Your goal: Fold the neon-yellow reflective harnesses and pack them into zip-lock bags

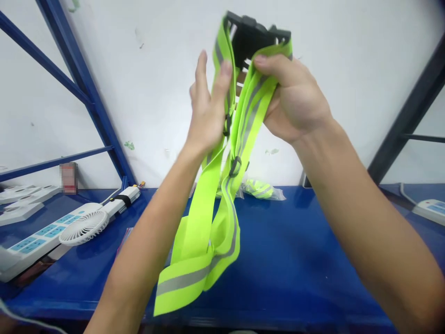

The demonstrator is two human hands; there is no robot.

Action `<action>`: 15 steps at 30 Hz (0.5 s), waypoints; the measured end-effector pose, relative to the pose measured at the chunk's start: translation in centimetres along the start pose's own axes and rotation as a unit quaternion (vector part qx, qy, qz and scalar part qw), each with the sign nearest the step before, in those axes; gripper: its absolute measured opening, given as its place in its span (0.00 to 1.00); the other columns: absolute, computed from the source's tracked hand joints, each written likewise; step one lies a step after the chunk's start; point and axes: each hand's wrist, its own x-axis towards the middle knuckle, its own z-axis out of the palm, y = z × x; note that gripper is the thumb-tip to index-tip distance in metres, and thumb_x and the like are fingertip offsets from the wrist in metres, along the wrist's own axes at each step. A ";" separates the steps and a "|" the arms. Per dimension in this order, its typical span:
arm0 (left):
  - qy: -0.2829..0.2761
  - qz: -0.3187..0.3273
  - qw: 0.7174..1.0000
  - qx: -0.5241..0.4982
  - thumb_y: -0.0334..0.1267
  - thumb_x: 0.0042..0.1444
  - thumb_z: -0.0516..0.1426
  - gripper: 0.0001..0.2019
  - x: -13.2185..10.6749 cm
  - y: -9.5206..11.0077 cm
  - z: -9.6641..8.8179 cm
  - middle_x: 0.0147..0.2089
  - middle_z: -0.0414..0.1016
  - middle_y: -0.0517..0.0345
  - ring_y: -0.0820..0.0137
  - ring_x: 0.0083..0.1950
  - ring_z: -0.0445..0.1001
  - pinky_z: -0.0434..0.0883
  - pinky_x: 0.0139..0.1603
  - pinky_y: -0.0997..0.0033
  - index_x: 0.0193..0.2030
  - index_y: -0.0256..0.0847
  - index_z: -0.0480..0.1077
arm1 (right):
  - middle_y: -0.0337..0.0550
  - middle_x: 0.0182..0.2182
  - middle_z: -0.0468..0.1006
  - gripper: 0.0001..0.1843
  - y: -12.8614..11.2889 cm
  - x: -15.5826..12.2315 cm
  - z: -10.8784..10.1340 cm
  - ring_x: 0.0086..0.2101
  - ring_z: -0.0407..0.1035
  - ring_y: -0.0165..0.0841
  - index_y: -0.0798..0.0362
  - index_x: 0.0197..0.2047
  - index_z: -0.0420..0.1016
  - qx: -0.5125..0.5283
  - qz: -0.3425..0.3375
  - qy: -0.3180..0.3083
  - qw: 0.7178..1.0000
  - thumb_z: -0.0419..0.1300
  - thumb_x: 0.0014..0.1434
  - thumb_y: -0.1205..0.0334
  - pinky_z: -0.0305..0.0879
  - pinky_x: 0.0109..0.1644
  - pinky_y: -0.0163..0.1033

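Observation:
A neon-yellow reflective strap (203, 199) with grey stripes hangs in several loops in front of me. Its black plastic buckle (248, 35) is at the top, and black slider adjusters sit partway down. My right hand (295, 93) is closed on the right-hand loops just under the buckle, thumb in front. At the left loop, my left hand (208, 104) has its thumb against the webbing and a finger stretched upward; the other fingers are partly hidden. The lower folds dangle over the blue table (285, 260).
A clear bag with more yellow strap (259, 189) lies at the table's back by the wall. To the left are a white power strip (45, 236), a small white fan (84, 227) and a blurred-out red box (68, 177). Blue metal posts (86, 88) frame the left side.

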 end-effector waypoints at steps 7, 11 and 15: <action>-0.085 -0.153 0.983 -0.061 0.51 0.61 0.55 0.16 -12.5 0.5 -0.5 0.44 0.67 0.54 0.68 0.43 0.71 0.71 0.42 0.65 0.49 0.44 0.60 | 0.41 0.30 0.74 0.16 4.9 0.5 -4.3 0.39 0.70 0.40 0.46 0.30 0.64 0.051 0.070 0.067 0.994 0.68 0.50 0.52 0.71 0.38 0.48; -0.406 -0.433 0.765 -0.251 0.57 0.62 0.50 0.21 -16.9 0.2 -0.7 0.41 0.72 0.55 0.69 0.36 0.73 0.69 0.36 0.67 0.52 0.44 0.61 | 0.39 0.29 0.73 0.15 6.2 0.7 -5.7 0.38 0.69 0.39 0.44 0.31 0.65 0.039 0.048 0.109 0.992 0.69 0.48 0.54 0.70 0.39 0.49; -0.579 -0.356 0.711 -0.181 0.55 0.55 0.60 0.19 -18.9 1.6 -0.9 0.36 0.70 0.60 0.73 0.34 0.66 0.61 0.34 0.73 0.41 0.41 0.71 | 0.39 0.31 0.74 0.15 6.8 1.4 -7.3 0.40 0.68 0.41 0.41 0.34 0.68 -0.004 0.012 0.159 0.987 0.69 0.47 0.56 0.69 0.41 0.51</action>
